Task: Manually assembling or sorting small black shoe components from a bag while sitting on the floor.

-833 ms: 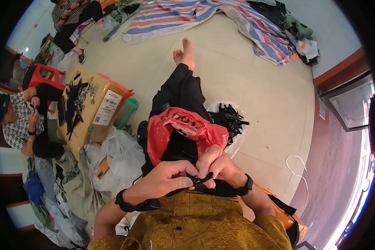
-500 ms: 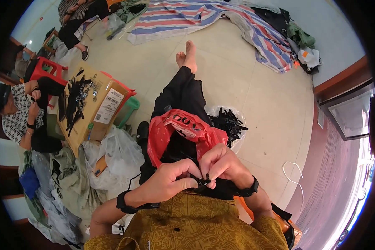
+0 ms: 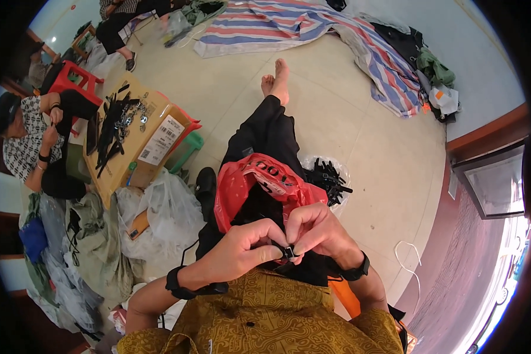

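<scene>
My left hand [image 3: 242, 251] and my right hand [image 3: 324, 237] meet in front of my shirt, just above my lap. Between their thumbs and fingertips they pinch a small black buckle [image 3: 288, 252]. A square opening with a shiny edge shows in it; fingers cover the rest, and whether a strap runs through it I cannot tell. Directly beyond my hands, a red plastic bag [image 3: 233, 192] lies open across my lap with dark material inside. Right of my legs, several black straps [image 3: 330, 182] are heaped on a clear plastic bag [image 3: 343, 206].
On the left stands a cardboard box [image 3: 119, 171] with black straps [image 3: 113, 127] and small metal pieces on top. A co-worker [image 3: 32, 141] sits beyond it, and another person [image 3: 115, 29] farther back. Plastic bags [image 3: 171, 206] and cloth lie nearby. A striped sheet [image 3: 265, 29] covers far floor.
My view has shifted slightly, so the room sits a little differently in the picture. My hands stay together on the buckle, which is turned so its opening shows more.
</scene>
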The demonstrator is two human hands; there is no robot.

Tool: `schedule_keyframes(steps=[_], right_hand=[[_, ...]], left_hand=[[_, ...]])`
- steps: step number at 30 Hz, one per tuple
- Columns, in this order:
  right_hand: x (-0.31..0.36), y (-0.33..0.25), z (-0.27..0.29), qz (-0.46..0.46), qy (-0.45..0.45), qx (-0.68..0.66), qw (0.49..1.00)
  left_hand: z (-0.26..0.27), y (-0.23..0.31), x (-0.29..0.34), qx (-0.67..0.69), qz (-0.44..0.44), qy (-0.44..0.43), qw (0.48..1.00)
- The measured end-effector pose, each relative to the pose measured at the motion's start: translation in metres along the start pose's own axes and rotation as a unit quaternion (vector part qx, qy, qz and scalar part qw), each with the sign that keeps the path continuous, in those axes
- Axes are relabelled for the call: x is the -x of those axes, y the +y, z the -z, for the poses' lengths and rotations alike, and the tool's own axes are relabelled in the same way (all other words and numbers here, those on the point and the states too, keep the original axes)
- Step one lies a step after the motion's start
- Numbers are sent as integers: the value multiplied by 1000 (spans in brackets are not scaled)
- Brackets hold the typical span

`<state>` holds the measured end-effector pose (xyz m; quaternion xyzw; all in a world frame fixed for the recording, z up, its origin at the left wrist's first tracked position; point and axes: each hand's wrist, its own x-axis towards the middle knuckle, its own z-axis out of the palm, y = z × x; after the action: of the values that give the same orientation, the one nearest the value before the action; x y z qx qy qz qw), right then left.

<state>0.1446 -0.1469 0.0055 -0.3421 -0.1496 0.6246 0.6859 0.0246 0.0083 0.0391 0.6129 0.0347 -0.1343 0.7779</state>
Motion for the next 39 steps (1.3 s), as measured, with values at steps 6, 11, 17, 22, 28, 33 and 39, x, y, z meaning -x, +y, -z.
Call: schedule_keyframes(steps=[6, 11, 17, 22, 28, 33, 39], right_hand=[[0, -1, -7, -1, 10, 66, 998], [3, -2, -13, 0, 42, 120, 992], [5, 1, -27, 62, 72, 147, 985], [3, 5, -30, 128, 105, 197, 966], [-1, -13, -16, 64, -2, 197, 978], [-2, -21, -29, 74, -16, 286, 955], [1, -20, -34, 288, 88, 551, 779]], left_hand=[[2, 6, 4, 78, 53, 4, 996], [2, 4, 4, 109, 108, 9, 988], [-1, -5, 5, 165, 81, 17, 983], [-3, -10, 6, 204, 54, 39, 977], [-3, -8, 6, 194, 41, 48, 979], [-11, -8, 6, 244, 50, 44, 967], [-13, -6, -3, 243, 25, 86, 966]])
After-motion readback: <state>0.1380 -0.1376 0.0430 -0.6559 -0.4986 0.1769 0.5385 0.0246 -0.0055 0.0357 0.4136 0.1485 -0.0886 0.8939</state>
